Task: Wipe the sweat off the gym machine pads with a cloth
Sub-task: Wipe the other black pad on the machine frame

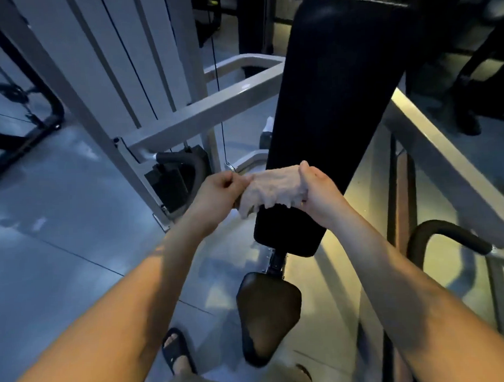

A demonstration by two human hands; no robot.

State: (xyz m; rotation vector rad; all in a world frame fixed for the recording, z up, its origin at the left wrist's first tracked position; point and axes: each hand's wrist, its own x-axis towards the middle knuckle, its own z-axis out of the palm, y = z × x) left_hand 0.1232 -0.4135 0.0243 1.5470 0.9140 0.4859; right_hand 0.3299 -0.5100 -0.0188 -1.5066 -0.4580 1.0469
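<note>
A long black back pad [336, 102] slopes up and away in the middle of the view. Below it sits a smaller black seat pad [268, 313]. A pale crumpled cloth [273, 190] is stretched across the lower part of the back pad. My left hand [216, 192] pinches the cloth's left end, just off the pad's left edge. My right hand [319, 188] grips the cloth's right end over the pad. Whether the cloth touches the pad surface I cannot tell.
The grey machine frame [208, 109] and weight stack guard [126, 61] stand to the left, with a cable [219, 100] running down. A grey rail [444, 161] and a black handle [446, 235] lie to the right. My sandalled foot [176, 350] stands on the grey floor.
</note>
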